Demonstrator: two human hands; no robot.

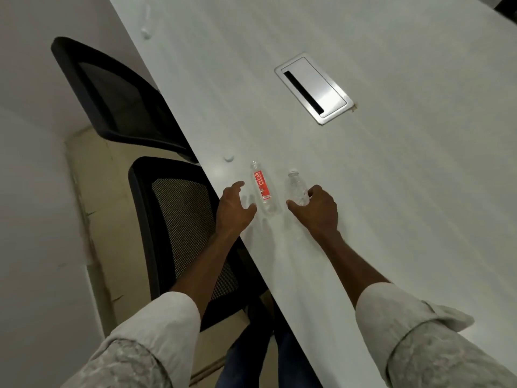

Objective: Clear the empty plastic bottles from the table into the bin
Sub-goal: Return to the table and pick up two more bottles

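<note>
Two clear plastic bottles stand near the left edge of the white table (363, 191). The one with a red label (262, 189) has no cap; a loose white cap (228, 158) lies to its left. My left hand (236, 208) hovers just left of this bottle, fingers spread and curved, thumb close to its base, holding nothing. The unlabelled bottle (296, 187) carries a white cap. My right hand (317, 210) has thumb and fingers curled round its lower part. A third clear bottle (147, 22) lies far away by the table's edge. No bin is in view.
Two black mesh office chairs (179, 219) (117, 99) stand pushed against the table's left edge. A silver cable hatch (314, 88) is set into the tabletop beyond the bottles. Pale floor and a white wall lie to the left.
</note>
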